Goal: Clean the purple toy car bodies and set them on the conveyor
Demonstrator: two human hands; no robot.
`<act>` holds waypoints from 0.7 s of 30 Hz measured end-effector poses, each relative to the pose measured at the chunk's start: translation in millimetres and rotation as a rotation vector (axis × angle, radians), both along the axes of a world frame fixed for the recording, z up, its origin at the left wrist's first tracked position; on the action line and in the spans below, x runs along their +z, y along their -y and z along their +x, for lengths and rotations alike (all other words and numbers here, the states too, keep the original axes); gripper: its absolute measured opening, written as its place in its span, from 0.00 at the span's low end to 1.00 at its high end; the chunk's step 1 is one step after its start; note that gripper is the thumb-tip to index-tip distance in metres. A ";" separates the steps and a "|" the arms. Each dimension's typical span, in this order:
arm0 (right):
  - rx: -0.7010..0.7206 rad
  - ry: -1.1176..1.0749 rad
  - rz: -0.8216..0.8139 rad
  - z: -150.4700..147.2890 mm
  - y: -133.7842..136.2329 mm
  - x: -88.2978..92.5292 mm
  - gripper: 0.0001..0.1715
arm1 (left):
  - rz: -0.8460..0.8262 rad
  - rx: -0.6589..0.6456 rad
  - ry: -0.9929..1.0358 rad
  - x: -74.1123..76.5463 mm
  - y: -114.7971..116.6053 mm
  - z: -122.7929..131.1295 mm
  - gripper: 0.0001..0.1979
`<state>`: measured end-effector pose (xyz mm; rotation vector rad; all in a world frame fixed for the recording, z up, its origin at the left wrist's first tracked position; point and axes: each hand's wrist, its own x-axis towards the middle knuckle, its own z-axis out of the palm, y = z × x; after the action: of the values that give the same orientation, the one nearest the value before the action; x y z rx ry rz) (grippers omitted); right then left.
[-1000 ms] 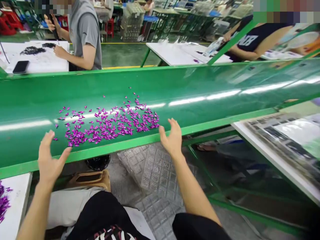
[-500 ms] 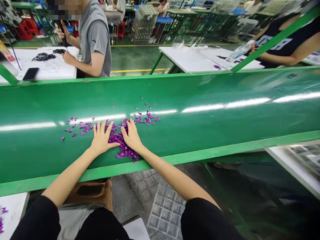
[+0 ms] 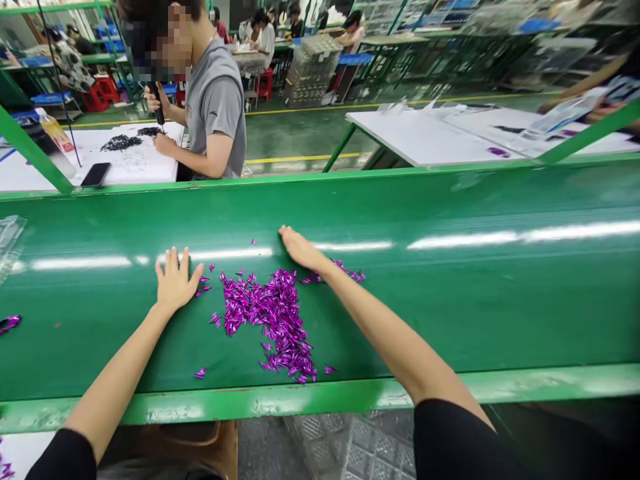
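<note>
A heap of small shiny purple pieces, pointed in shape, lies on a green conveyor-like surface. To its left, my left hand rests palm down with fingers spread, its thumb side close to a few stray pieces. My right hand is beyond the heap's upper right, turned on edge with fingers stretched out; nothing shows in it. More purple pieces lie by the right wrist, partly hidden behind the forearm. Single pieces are scattered around the heap.
A raised green rim runs along the near side. At the left edge are clear plastic and a larger purple piece. Across the belt, a person in grey works at a white table. Clear trays lie below.
My hands have moved apart from the heap, left hand leftward, right hand to the far right side. The scattered pieces are now gathered more closely, and the camera view has shifted.
</note>
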<state>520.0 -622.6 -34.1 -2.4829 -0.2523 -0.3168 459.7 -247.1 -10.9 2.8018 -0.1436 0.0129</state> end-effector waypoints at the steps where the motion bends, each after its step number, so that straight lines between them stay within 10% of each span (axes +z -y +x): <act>1: 0.060 -0.036 0.000 -14.9 -11.9 -5.1 0.26 | -0.021 -0.051 -0.004 -2.1 23.5 13.5 0.41; 5: 0.130 -0.140 -0.018 -74.9 -7.2 -6.7 0.37 | -0.120 -0.359 -0.034 -8.2 123.2 54.0 0.39; 11: -0.278 -0.171 -0.035 -111.6 96.0 21.2 0.37 | -0.192 -0.676 -0.079 -9.4 208.9 52.4 0.41; 16: -0.103 -0.220 -0.014 -110.1 61.2 1.6 0.36 | -0.205 -0.942 -0.128 3.1 205.3 8.2 0.36; 21: 0.093 -0.245 0.027 -154.2 5.3 0.7 0.43 | -0.201 -0.954 -0.153 23.0 118.0 -53.9 0.42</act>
<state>365.8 -627.8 -33.5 -2.4446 -0.2583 0.0233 405.8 -365.1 12.1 2.2580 -1.3148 -0.3813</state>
